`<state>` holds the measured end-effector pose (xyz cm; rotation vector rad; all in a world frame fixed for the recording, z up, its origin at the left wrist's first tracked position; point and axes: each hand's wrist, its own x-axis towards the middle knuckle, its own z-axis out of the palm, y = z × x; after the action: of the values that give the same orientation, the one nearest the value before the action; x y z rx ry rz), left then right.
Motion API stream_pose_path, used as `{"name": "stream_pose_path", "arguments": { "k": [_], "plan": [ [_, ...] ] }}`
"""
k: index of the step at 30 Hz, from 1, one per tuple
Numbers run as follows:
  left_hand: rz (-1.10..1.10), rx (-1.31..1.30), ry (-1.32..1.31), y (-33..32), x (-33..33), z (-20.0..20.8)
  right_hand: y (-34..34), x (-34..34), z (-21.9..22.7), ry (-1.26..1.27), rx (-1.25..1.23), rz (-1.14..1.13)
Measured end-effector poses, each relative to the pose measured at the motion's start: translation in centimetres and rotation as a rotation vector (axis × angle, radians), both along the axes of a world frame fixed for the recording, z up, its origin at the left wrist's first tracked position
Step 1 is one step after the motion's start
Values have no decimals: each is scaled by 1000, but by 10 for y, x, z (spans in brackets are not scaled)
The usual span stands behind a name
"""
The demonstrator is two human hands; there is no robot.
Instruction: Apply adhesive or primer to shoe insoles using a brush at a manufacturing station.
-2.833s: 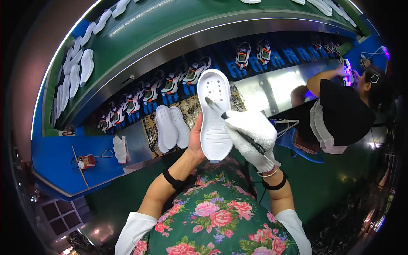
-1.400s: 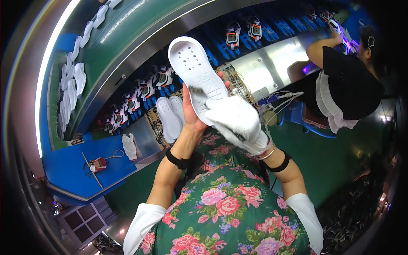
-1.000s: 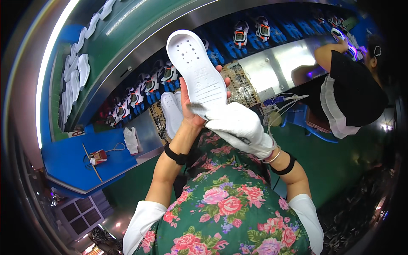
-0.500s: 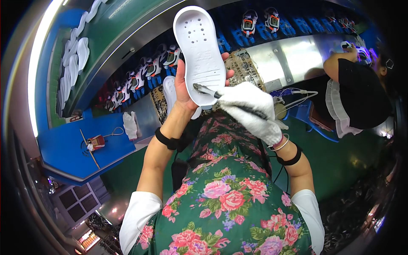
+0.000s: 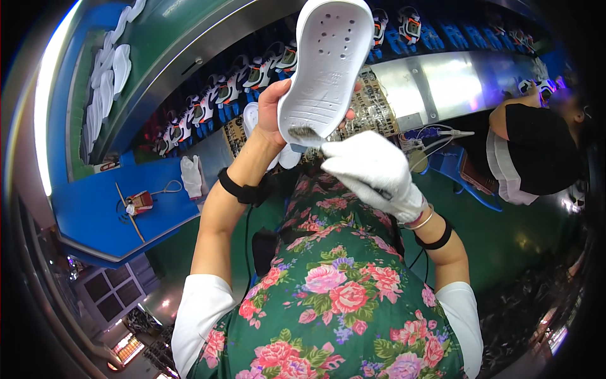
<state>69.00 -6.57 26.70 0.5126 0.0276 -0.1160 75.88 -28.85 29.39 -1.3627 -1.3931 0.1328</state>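
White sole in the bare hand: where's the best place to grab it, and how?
Probably by the side edges of its wide upper end, coming from the far side. That end of the white sole is free and has a raised rim to pinch, while the left grip wraps the lower part and the brush is at the bottom end.

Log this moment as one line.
bare left hand: holds white shoe sole | gloved right hand: holds dark-bristled brush | bristles: at sole's near end
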Motion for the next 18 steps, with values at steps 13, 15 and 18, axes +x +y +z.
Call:
{"name": "stream_pose_path", "arguments": {
  "k": [13, 15, 18],
  "plan": [
    [20, 176, 26, 4, 10, -4, -8, -1, 0, -67, 6, 44],
    [1, 143, -32, 4, 13, -12, -9, -3, 5, 97, -26, 118],
    [44, 82, -25, 0, 14, -12, -8, 3, 8, 315, -37, 11]
  ]
}}
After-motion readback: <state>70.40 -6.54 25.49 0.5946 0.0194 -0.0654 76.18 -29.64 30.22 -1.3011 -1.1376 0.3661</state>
